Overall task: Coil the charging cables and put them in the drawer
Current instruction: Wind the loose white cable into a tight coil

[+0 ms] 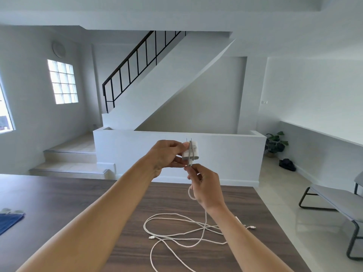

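Both your hands are up above the table [78,195], close together. Your left hand [167,154] grips a white charger block [194,152] with cable wound over it. Your right hand [206,187] pinches the white cable [205,220] just under the block. It hangs down to the table, where loose cables [169,214] lie in tangled loops. A blue cloth [9,220] lies at the table's left edge.

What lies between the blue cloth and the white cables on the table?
Head view: bare table separates blue cloth from white cables; the left forearm crosses above.
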A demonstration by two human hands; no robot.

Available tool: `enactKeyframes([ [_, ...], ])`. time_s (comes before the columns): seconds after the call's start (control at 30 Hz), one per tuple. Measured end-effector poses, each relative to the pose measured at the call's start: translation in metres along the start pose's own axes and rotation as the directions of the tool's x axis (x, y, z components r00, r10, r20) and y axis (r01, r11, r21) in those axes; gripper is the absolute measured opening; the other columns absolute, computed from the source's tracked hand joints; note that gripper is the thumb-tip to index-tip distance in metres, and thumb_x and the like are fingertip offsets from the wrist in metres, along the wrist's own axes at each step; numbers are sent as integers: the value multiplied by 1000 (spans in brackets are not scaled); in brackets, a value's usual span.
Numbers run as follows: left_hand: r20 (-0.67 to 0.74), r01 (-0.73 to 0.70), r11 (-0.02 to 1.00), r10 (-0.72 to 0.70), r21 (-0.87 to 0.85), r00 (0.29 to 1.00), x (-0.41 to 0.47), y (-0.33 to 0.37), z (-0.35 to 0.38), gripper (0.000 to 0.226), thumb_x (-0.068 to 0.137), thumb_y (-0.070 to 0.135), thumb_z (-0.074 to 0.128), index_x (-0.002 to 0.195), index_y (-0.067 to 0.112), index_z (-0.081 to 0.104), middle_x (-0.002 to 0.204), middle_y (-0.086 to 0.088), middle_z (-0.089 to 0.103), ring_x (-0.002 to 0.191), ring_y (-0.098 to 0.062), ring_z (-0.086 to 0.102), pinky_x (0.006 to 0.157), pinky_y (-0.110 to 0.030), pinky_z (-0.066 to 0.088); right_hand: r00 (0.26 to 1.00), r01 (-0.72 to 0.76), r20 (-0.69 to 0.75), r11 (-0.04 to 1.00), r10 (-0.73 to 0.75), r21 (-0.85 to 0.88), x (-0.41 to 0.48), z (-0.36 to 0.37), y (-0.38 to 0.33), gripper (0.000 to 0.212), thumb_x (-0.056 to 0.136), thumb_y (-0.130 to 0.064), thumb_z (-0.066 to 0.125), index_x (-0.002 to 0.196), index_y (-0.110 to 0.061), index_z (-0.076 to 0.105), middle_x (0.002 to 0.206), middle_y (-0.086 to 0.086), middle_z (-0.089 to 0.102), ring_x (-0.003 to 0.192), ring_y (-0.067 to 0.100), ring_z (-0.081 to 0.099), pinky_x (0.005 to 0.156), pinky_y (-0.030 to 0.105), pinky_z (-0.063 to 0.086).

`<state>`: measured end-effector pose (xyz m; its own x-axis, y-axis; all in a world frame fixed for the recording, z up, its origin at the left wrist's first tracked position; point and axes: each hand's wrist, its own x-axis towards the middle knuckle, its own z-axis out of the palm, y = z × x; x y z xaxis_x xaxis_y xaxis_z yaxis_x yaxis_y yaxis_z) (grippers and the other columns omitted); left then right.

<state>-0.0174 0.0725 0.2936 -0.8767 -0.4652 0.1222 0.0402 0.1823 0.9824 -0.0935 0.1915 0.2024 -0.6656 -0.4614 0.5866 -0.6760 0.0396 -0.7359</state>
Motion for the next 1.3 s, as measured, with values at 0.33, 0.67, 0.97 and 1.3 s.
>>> enactKeyframes([
  [0.33, 236, -215, 821, 101, 528, 966, -9, -6, -22, 24, 92, 32, 66, 109, 17, 73, 93, -9, 75, 90, -28, 71, 85, -38, 59, 934, 23, 351, 967, 69, -252, 42, -44, -12, 24, 93, -26, 58, 71, -24, 67, 60, -6, 58, 50, 2, 46, 53, 15, 37],
  [0.67, 242, -229, 599, 60, 767, 968, -5, -11, -28, 19, 87, 38, 70, 101, 26, 75, 91, 1, 74, 82, -12, 66, 69, -26, 50, 846, 39, 504, 922, 174, -385, 67, -53, -41, 20, 90, -32, 61, 82, -19, 74, 58, -4, 53, 50, 10, 41, 53, 23, 36],
  [0.97, -100, -100, 698, 240, 709, 966, -2, -23, -27, 22, 86, 43, 66, 80, 22, 72, 70, 4, 69, 70, -20, 69, 71, -36, 57, 946, 174, 324, 852, -5, -493, 55, -24, -62, 23, 93, -26, 49, 88, -17, 70, 80, -1, 67, 74, 21, 61, 65, 32, 50],
  [1.3, -243, -54, 976, 106, 210, 964, -5, -26, -24, 23, 93, 22, 65, 113, 10, 64, 83, -16, 67, 66, -25, 73, 68, -34, 62, 981, 170, 154, 917, -121, -360, 44, -10, -53, 25, 96, -28, 48, 92, -17, 71, 81, -3, 69, 75, 19, 61, 69, 37, 52],
])
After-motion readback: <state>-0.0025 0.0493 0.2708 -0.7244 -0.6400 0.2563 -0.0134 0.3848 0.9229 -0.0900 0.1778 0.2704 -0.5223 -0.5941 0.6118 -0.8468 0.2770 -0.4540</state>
